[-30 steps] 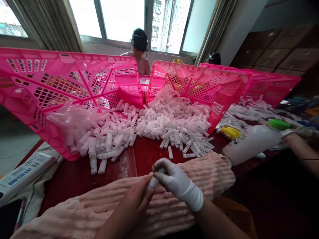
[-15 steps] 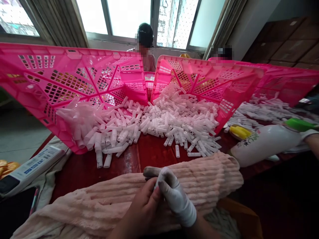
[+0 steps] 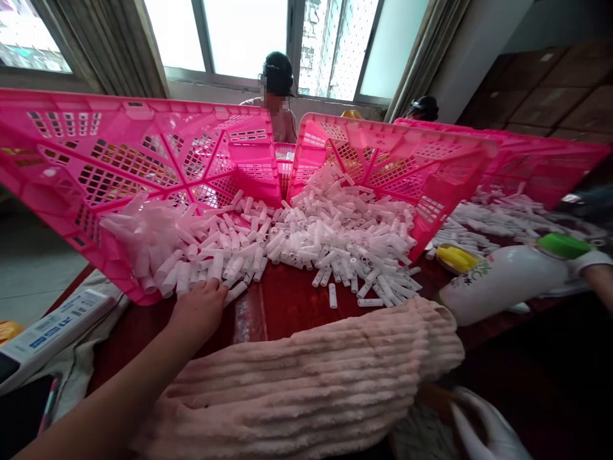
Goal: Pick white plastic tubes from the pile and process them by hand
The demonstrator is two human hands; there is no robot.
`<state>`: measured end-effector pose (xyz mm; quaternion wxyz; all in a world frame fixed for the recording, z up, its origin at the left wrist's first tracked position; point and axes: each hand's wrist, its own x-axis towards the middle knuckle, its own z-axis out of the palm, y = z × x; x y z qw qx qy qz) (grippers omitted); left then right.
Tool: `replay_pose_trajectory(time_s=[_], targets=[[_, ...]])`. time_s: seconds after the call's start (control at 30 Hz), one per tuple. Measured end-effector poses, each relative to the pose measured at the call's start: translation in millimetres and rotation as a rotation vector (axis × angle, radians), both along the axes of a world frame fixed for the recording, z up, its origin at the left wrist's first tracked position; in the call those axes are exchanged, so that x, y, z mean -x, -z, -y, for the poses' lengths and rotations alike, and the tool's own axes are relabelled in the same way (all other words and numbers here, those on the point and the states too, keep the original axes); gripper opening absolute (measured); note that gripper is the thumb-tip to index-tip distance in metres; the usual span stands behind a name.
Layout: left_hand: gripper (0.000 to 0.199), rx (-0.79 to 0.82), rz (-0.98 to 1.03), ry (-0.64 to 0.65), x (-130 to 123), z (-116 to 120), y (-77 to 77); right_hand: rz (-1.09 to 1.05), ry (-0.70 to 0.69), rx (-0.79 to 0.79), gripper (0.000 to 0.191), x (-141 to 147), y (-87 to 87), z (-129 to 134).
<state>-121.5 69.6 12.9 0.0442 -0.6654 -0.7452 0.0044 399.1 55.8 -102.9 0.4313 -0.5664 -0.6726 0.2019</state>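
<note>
My left hand (image 3: 198,310), bare, reaches forward and rests on the front edge of a heap of short white tubes (image 3: 316,239), with nothing clearly in its grip. My right hand (image 3: 488,428), in a white glove, lies low at the bottom right, fingers apart and holding nothing visible. A pink ribbed fleece cloth (image 3: 297,383) lies between my two hands. The heap spills from a tilted pink plastic crate (image 3: 124,150) and a second one (image 3: 383,160) onto the dark red table (image 3: 282,300).
A third pink crate (image 3: 546,166) with more tubes stands at the right, beside a white bottle with a green cap (image 3: 502,287). A co-worker's gloved hand (image 3: 596,262) rests past it. Another person (image 3: 278,96) sits across the table. A white box (image 3: 52,332) lies at the left.
My hands were together over the fleece, handling a small tube. My left hand has moved forward onto the heap, and my right hand has dropped to the lower right.
</note>
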Motion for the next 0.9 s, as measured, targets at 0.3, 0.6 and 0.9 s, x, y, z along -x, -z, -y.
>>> replay_pose_trajectory(time_s=[0.3, 0.6, 0.9], targets=[[0.037, -0.284, 0.794, 0.054, -58, 35, -16.1, 0.289, -0.248, 0.34, 0.024, 225, -89.3, -123], [0.05, -0.228, 1.941, -0.375, -94, 54, 17.6, -0.301, -0.639, 0.509, 0.067, 231, -100.0, -83], [0.036, -0.044, 1.732, -0.084, -122, 55, 19.4, -0.584, -0.877, 0.341, 0.03, 242, -118.5, -51]])
